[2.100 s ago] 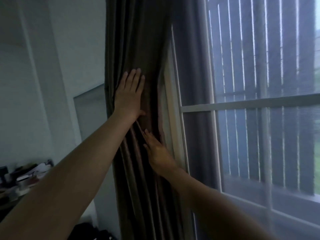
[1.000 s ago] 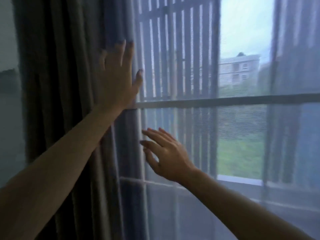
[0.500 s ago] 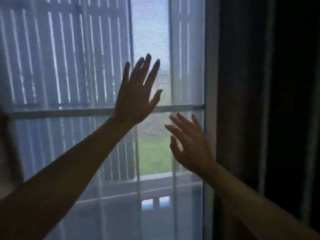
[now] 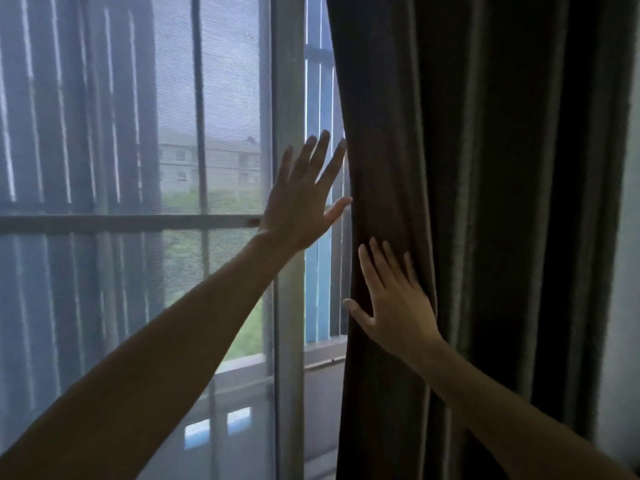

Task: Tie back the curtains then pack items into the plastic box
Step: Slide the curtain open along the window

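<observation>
Left fingers are straight and spread, pointing to 1 o'clock and gripping nothing. The index tip meets the curtain edge. The left thumb sticks out to 3 o'clock, its tip on the same edge. The left hand is released, back to camera, just at 12 o'clock of frame centre, in front of the window post. The left forearm runs down to the 7 o'clock corner.

Right fingers are straight and slightly apart, laid flat on the curtain folds and pointing to 11 o'clock, with no grasp. The right thumb points out to 9 o'clock at the curtain edge; can't tell if it hooks behind the fabric. The right hand is relaxed and pressing flat. It sits at 4 o'clock of the left hand, and the two hands are apart. The right forearm exits at the 5 o'clock corner.

The curtain is dark and hangs loose in vertical folds, filling the frame from 12 through 5 o'clock. Its free edge runs top to bottom just past centre.

The window takes the 9 o'clock half. A mesh screen covers it, and a horizontal bar crosses at mid height. The sill is at 6 o'clock. A building shows blurred through the mesh at 11 o'clock. A narrow bright strip of glass lies between the post and the curtain edge. A sliver of wall is at the 3 o'clock border.
</observation>
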